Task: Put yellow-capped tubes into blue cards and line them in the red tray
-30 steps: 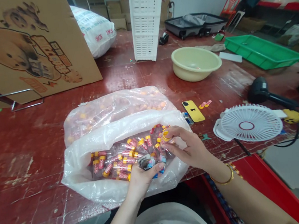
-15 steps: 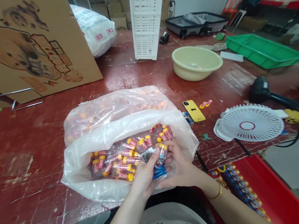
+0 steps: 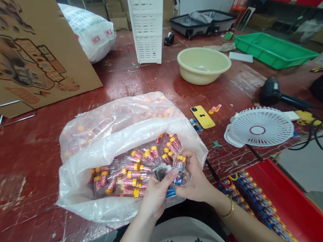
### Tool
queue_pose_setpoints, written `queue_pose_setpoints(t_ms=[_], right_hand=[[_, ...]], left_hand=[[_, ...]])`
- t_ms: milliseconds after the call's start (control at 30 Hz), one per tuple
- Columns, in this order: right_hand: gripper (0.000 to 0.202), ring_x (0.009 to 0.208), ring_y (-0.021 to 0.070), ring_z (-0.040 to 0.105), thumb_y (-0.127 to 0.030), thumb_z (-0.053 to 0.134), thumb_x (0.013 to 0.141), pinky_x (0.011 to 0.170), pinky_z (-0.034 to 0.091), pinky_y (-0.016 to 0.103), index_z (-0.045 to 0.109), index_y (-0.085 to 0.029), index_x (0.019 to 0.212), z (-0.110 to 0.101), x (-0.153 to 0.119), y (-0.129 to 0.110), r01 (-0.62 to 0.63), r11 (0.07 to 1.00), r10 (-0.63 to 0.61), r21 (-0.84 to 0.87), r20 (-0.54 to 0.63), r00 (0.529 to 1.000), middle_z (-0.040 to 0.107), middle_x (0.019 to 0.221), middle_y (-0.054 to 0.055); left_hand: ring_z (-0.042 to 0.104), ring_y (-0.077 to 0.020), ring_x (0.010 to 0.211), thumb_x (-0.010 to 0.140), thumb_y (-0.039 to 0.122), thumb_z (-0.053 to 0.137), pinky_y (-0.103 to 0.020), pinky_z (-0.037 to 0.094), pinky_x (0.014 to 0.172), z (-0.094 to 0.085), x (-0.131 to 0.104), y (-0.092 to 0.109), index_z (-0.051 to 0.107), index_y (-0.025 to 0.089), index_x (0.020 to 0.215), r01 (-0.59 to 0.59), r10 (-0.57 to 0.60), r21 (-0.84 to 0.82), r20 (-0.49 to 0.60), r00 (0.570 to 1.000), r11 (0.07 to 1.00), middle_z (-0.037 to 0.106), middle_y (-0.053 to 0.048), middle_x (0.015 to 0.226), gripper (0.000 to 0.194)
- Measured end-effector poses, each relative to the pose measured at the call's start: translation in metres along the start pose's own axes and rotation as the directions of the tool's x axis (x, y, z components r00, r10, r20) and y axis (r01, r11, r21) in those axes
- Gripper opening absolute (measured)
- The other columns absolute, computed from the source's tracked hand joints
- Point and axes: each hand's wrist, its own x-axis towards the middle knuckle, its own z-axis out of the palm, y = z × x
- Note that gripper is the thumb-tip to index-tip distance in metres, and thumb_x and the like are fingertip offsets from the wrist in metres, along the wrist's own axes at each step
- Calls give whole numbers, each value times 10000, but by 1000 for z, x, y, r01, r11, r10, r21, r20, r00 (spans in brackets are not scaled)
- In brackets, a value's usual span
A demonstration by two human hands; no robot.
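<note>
Both hands meet over the near right edge of an open white woven plastic bag (image 3: 78, 187). My right hand (image 3: 197, 177) grips a small clear tube (image 3: 180, 169) with a yellow cap, its print blue. My left hand (image 3: 158, 191) is closed on a few small printed plastic pieces (image 3: 161, 171), dark and silvery at the top, and its thumb presses against the tube. Something blue shows below, between the hands; what it is I cannot tell. Inside the bag lie many red-labelled tubes (image 3: 128, 181) with yellow caps.
A red tray (image 3: 290, 195) with rows of blue-printed tubes sits low at the right. On the table are a yellow phone (image 3: 202, 116), a white fan (image 3: 260, 127), a cream basin (image 3: 204, 65), a green tray (image 3: 274, 50) and a large carton (image 3: 28, 55). A person works far back.
The tube has been turned more upright, its blue-printed side now in sight, and my right fingers have closed in around it. The whole view has shifted slightly.
</note>
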Motion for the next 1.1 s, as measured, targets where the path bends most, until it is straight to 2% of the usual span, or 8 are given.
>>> queue_pose_setpoints(t_ms=[200,567,667,733,800,900,1000,1100], right_hand=[[618,970,181,564,-100,666,607,854,517,340,292,-262,1071,2,-2,4,33,998,-34,-45,-26,999,460,1031,35],[617,949,171,561,-126,691,633,822,506,327,292,-264,1083,3,-1,6,49,998,-49,-31,-8,999,467,1038,33],[633,942,172,559,-167,731,628,809,506,320,322,-252,1103,-1,-4,3,26,998,-28,-62,-38,999,453,1050,37],[614,935,170,554,-188,740,628,810,505,320,340,-246,1090,-12,-10,1,5,996,-13,-85,-96,995,456,1043,32],[596,946,173,546,-211,747,635,821,501,327,347,-245,1075,-34,-24,1,-28,992,2,-120,-215,977,463,1063,38],[619,929,179,546,-274,767,639,798,503,336,340,-245,1086,-92,-62,20,-138,960,11,-242,-462,887,471,1083,51],[650,877,181,549,-378,755,624,776,501,345,312,-241,1080,-162,-122,55,-441,813,70,-380,-689,722,472,1039,41],[571,802,183,537,-421,683,641,751,488,362,305,-233,1025,-220,-190,86,-705,616,157,-352,-822,547,472,931,14]], left_hand=[[671,-146,587,718,299,774,-243,530,626,4,-1,2,743,124,872,13,-13,-4,6,1000,1000,754,-60,709,235],[686,-168,620,715,282,777,-257,530,643,0,1,-1,743,132,915,-28,28,32,4,1000,999,760,-51,718,252],[693,-187,673,736,340,752,-273,533,680,-1,0,-2,744,140,924,-66,66,82,13,998,994,761,-56,743,275],[696,-212,747,779,441,680,-303,538,707,0,-4,-2,738,154,964,-6,4,80,24,1000,997,764,-76,823,347],[691,-232,810,792,458,656,-325,541,716,-1,-12,-5,729,172,994,126,-130,90,42,991,988,756,-92,924,358],[676,-231,834,755,348,721,-319,530,720,-5,-33,-13,730,193,966,230,-265,251,116,957,940,741,-89,977,261],[660,-212,743,775,410,683,-305,504,730,-10,-56,-25,734,204,918,178,-297,466,196,934,867,744,-68,800,256],[657,-234,742,716,505,698,-309,496,717,-15,-67,-34,749,220,911,191,-352,587,172,920,787,752,-71,764,349]])
